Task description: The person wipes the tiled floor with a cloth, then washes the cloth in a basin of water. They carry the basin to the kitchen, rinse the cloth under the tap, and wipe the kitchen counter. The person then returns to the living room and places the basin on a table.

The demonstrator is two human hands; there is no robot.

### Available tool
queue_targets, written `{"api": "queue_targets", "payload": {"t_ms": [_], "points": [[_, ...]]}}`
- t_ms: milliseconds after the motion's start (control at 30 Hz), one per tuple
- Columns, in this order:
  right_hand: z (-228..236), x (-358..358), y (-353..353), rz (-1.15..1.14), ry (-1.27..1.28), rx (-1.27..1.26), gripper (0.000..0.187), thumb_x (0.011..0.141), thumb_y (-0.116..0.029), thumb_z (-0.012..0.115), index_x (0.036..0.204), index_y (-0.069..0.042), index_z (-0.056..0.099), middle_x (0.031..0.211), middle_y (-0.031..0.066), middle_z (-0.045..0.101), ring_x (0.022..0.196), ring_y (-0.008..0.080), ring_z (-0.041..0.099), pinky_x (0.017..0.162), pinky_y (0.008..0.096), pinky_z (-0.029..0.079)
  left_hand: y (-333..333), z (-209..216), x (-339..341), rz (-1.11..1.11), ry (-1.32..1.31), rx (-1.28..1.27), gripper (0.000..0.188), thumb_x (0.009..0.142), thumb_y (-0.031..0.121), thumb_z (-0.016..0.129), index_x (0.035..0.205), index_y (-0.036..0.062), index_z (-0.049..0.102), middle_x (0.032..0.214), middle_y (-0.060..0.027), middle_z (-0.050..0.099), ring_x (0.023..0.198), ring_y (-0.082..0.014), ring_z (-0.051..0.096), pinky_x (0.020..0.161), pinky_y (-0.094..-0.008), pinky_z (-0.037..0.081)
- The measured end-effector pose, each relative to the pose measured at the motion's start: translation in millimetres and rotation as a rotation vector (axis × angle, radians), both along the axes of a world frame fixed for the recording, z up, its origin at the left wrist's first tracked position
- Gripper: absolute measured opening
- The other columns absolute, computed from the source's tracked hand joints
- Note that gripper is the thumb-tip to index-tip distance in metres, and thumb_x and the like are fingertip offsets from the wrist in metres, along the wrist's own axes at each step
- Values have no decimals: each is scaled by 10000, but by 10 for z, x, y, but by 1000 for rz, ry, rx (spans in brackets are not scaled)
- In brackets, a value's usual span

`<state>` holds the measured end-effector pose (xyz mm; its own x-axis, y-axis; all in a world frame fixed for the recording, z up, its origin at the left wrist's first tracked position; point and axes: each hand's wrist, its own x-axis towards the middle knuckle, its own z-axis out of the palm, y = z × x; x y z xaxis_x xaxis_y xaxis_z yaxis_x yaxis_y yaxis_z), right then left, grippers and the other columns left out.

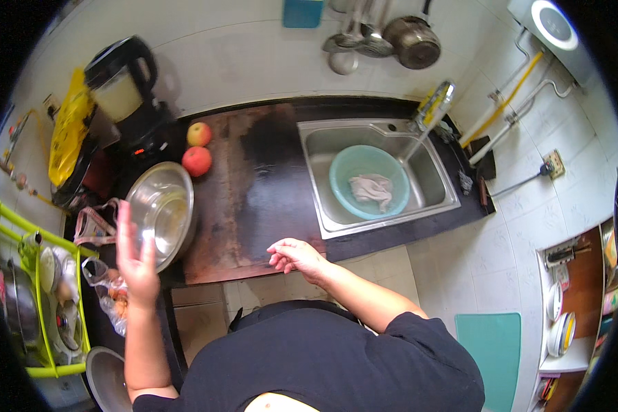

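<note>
My left hand (138, 264) is raised beside a large steel bowl (159, 211), its fingers stretched out and nothing in it. The bowl, partly covered by the fingers, stands on the dark counter. My right hand (295, 259) hovers near the counter's front edge with loosely bent fingers, slightly apart, and no object shows in it. Beyond the bowl, a red apple (196, 161) and a red-yellow apple (199, 134) lie together. In the steel sink (310, 147) at right, a light green basin (339, 187) holds water and a pale cloth (371, 190). Water runs from the faucet (435, 105).
A blender (123, 96) with pale contents stands at the back left, beside a yellow bag (69, 137). A green dish rack (41, 288) and a clear bag of eggs (115, 301) are at left. Ladles (350, 41) and a pot (413, 42) hang on the wall.
</note>
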<state>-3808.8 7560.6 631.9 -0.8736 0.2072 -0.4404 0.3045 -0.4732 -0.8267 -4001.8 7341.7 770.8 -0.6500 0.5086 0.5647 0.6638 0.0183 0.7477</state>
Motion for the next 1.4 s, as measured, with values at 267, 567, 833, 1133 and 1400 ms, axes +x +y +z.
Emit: {"api": "queue_targets", "payload": {"t_ms": [267,567,833,1133,1400], "points": [[-148,1092,887,-175,-69,59,234,880,-239,486,983,-46,570,808,53,614,690,98,559,575,209,440,922,-816,1039,-355,-419,-272,187,852,60,516,995,-8,615,1118,-117,570,1060,-185,513,923,-302,377],[-446,2166,2006,-462,-190,-46,220,870,-235,477,954,-49,561,782,49,607,655,101,552,531,209,432,1926,-1264,1682,-447,-761,-500,297,859,94,519,1134,-19,525,1107,-88,571,1036,-154,521,912,-283,392],[-556,2133,2442,-468,-208,-40,238,868,-242,474,973,-47,561,788,41,600,661,99,545,555,214,428,2413,-1506,1887,-522,-888,-534,276,873,103,502,1118,-23,526,1102,-100,576,1032,-166,529,914,-296,393],[-464,2161,2596,-561,-365,68,222,873,-204,450,981,-44,561,802,45,597,673,103,543,568,220,427,3033,-1777,1562,-611,-1012,-555,312,875,148,523,1146,-7,513,1102,-80,571,1021,-141,518,905,-268,383],[-439,1988,3072,-632,-354,208,220,876,-183,447,1000,-27,541,812,37,591,670,89,530,566,204,414,3366,-1920,1476,-699,-976,-688,341,876,170,526,1171,3,492,1136,-102,558,1054,-170,517,914,-288,389]]}}
